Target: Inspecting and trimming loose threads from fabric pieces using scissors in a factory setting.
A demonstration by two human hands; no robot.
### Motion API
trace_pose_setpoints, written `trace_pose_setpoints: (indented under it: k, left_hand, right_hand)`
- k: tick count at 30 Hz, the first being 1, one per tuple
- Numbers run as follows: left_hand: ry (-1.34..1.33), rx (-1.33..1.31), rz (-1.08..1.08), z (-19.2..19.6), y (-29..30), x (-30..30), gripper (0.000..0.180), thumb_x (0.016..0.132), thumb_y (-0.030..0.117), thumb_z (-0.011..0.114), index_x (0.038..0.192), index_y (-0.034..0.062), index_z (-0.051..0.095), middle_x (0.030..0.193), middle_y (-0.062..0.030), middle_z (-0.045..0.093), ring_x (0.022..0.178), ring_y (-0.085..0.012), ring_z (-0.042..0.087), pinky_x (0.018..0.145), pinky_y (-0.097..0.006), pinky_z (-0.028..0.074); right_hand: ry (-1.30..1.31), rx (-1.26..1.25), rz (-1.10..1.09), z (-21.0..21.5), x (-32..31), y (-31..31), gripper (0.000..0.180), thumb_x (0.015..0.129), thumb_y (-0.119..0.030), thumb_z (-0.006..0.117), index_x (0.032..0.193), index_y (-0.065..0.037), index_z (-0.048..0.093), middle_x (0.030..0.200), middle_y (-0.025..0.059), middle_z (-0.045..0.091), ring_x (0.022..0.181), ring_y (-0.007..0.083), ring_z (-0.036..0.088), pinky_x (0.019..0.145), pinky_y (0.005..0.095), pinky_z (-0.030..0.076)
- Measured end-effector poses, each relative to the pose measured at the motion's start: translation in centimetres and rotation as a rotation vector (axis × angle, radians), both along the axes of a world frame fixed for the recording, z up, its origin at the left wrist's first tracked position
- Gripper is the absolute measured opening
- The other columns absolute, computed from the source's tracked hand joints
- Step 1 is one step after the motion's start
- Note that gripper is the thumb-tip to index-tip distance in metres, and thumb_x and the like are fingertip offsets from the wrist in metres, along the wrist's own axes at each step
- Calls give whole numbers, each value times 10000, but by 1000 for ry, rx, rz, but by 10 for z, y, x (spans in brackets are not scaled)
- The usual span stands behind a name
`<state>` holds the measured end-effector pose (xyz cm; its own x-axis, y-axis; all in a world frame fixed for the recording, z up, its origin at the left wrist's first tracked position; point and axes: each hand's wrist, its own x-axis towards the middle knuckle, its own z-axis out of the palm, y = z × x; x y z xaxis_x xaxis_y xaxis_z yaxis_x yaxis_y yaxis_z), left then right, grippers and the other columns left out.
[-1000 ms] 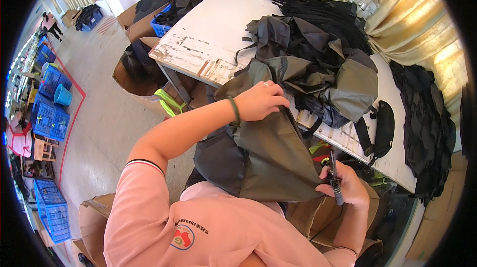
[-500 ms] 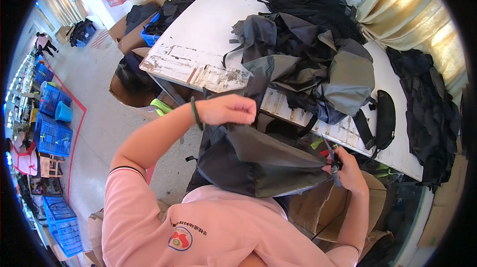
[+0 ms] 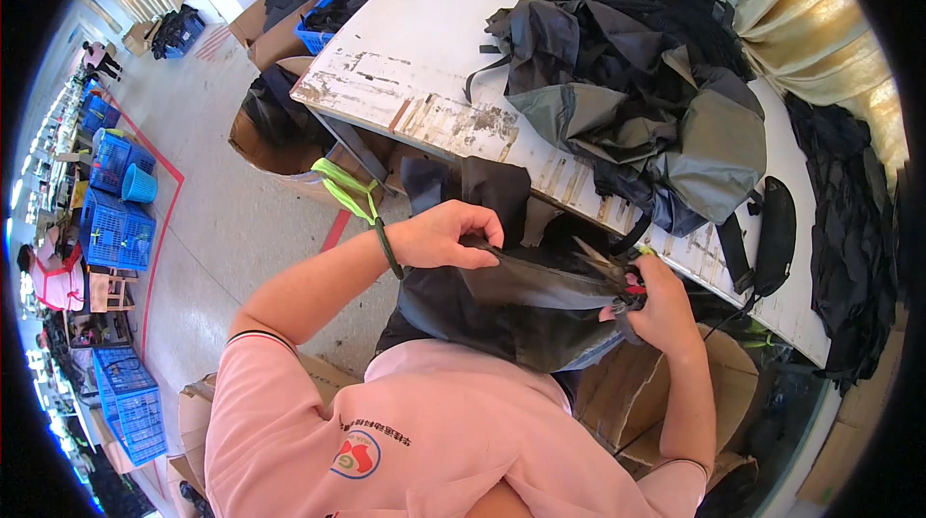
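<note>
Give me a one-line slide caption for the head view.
Left hand pinches a dark grey bag while the right hand holds small scissors at its edge beside a cluttered worktable.

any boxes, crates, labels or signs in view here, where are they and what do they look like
cardboard box: on the floor left of the white table, brown, open, dark cloth inside
blue crate: far left floor, square, latticed plastic
second blue crate: lower left floor, same kind
cardboard carton: under the right hand, brown
shirt badge: on the pink shirt, round, red and green
</note>
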<state>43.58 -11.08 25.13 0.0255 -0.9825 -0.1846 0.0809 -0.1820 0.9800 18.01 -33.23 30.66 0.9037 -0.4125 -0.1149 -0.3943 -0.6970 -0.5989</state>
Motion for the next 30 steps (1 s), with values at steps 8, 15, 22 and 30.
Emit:
trace_pose_setpoints:
  k: [8,15,22,30]
  left_hand:
    - [45,-9,39,4,-10,-13,135,811,10,671,909,26,579,811,47,558,731,-23,501,656,-194,427]
    - [46,34,44,7,-10,-15,124,802,4,675,899,18,598,792,38,578,717,-29,510,650,-200,430]
    - [23,49,49,9,-10,-15,118,797,12,682,886,13,605,785,36,586,711,-31,520,638,-200,433]
    - [-56,52,54,12,-7,-15,131,786,86,695,859,8,620,737,30,581,696,-39,502,636,-211,432]
  right_hand:
    - [-129,-229,312,8,36,18,582,526,-381,876,860,-33,550,794,100,558,777,304,569,665,377,459]
    - [-45,-230,381,12,42,20,567,607,-445,812,869,-23,537,855,136,579,838,332,590,687,395,477]
    - [-61,-234,388,12,42,21,538,601,-442,815,773,-37,504,780,116,578,764,323,601,617,392,467]
    - [-53,-268,387,11,33,17,473,578,-333,857,711,-45,507,677,103,541,646,298,586,577,375,450]
